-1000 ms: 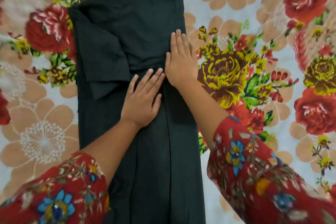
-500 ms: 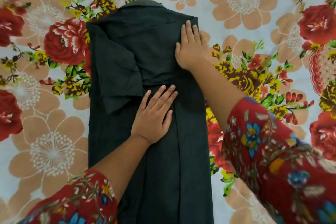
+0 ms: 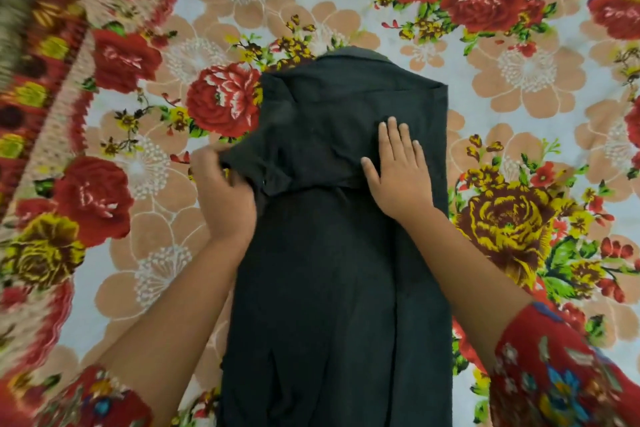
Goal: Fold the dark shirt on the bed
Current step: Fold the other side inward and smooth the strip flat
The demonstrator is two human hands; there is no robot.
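The dark shirt lies lengthwise on the floral bedspread, its sides folded in to a long narrow strip with the collar at the far end. My left hand grips the folded sleeve at the shirt's left edge, and the cloth there is bunched and lifted a little. My right hand lies flat with fingers spread on the upper right part of the shirt, pressing it down. The shirt's lower end runs out of the frame at the bottom.
The bedspread with large red, yellow and beige flowers surrounds the shirt on all sides. A red patterned border runs diagonally along the far left. My red floral sleeves show at the bottom corners.
My left hand left the shirt's middle and took hold of the sleeve at the left edge. My right hand slid back down from the top right corner. The camera view shifted.
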